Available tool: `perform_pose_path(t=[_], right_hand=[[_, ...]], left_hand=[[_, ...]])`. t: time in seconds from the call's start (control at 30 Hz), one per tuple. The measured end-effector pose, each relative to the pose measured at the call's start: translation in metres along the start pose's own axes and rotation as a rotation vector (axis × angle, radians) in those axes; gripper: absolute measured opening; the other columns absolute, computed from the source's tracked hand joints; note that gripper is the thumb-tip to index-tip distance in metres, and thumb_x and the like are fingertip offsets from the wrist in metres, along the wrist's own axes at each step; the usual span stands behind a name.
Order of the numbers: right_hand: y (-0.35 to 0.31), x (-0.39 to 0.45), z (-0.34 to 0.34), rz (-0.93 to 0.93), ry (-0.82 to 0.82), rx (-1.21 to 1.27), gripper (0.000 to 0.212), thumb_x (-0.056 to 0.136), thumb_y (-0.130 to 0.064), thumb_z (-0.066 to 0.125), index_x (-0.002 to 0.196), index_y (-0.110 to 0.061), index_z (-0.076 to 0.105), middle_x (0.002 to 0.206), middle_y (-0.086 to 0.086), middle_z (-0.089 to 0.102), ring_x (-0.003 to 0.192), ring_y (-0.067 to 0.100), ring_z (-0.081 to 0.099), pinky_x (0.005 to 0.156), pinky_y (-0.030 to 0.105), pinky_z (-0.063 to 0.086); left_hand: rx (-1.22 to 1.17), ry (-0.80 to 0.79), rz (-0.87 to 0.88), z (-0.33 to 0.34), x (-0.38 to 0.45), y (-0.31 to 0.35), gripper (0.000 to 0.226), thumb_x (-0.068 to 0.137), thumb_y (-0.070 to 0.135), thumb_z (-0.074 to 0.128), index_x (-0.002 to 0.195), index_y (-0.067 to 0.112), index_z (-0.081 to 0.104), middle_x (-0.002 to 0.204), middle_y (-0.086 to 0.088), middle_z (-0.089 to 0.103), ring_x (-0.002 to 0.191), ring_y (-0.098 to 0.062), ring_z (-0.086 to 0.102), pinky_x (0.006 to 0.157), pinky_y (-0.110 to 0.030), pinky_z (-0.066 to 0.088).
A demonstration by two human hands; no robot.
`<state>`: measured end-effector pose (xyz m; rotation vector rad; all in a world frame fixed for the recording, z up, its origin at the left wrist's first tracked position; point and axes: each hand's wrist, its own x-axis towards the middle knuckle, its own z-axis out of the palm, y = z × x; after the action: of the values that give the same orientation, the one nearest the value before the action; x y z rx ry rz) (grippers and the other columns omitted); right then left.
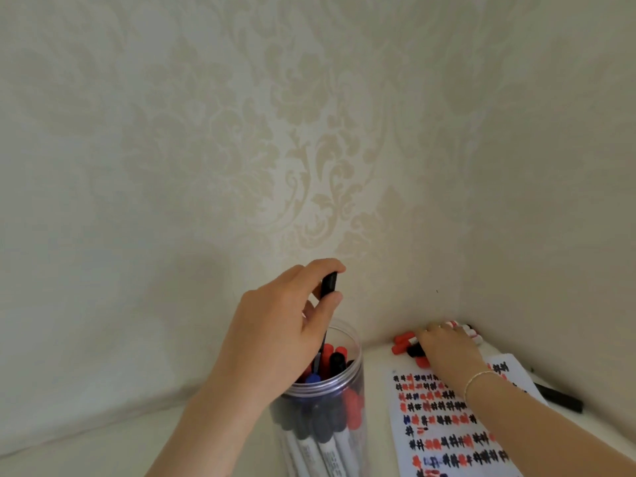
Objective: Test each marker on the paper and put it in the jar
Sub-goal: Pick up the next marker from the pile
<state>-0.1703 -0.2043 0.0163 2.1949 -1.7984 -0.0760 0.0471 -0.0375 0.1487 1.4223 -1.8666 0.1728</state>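
At the near edge of the worktop (378, 370), a clear jar (321, 407) is found standing upright, already well stocked with capped markers held roughly vertical, caps uppermost. Beside it to the right, a sheet of paper (451, 425) is laid flat, covered with rows of black, red and blue test marks.

Above the jar mouth, the left hand (285, 325) is seen with thumb and fingers pinched on a black-capped marker (327, 287). Its long axis is held near vertical, cap end up, the lower end already inside the rim. The step in hand is judged to be the deposit of a tested marker; release is called for once the barrel is settled among the others.

Farther back, toward the rear right corner of the worktop, the right hand (447, 346) is laid over a pile of loose markers (407, 344), red and black caps showing. Whether one is gripped cannot be told. One is presumably to be lifted and uncapped next.

Near the right edge, a single black marker (559, 397) lies flat, pointing diagonally.
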Motion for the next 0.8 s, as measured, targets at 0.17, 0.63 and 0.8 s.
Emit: perform_pose_path(t=[0.17, 0.63, 0.8], right_hand=[[0.007, 0.005, 0.006, -0.061, 0.04, 0.014, 0.038, 0.092, -0.006, 0.048, 0.129, -0.018, 0.047, 0.128, 0.003, 0.05, 0.12, 0.024, 0.046, 0.103, 0.036, 0.035], [-0.003, -0.007, -0.011, -0.05, -0.025, 0.32, 0.024, 0.094, -0.022, 0.055, 0.116, -0.012, 0.055, 0.116, 0.005, 0.055, 0.102, 0.023, 0.059, 0.082, 0.028, 0.043], [-0.009, -0.008, -0.017, -0.032, 0.008, 0.349, 0.027, 0.09, -0.019, 0.061, 0.117, -0.014, 0.058, 0.112, 0.003, 0.053, 0.099, 0.022, 0.058, 0.083, 0.03, 0.045]], left_hand=[[0.018, -0.174, -0.164, 0.004, 0.001, -0.005, 0.026, 0.094, 0.031, 0.052, 0.114, 0.049, 0.051, 0.093, 0.02, 0.063, 0.064, -0.002, 0.063, 0.071, -0.024, 0.052], [0.0, -0.204, -0.024, 0.012, 0.001, -0.013, 0.038, 0.097, 0.041, 0.037, 0.086, 0.035, 0.072, 0.13, 0.033, 0.046, 0.123, 0.014, 0.028, 0.11, -0.02, 0.013], [-0.018, -0.179, 0.001, 0.011, -0.003, -0.014, 0.03, 0.098, 0.029, 0.039, 0.097, 0.036, 0.068, 0.127, 0.03, 0.045, 0.12, 0.017, 0.029, 0.11, -0.022, 0.017]])
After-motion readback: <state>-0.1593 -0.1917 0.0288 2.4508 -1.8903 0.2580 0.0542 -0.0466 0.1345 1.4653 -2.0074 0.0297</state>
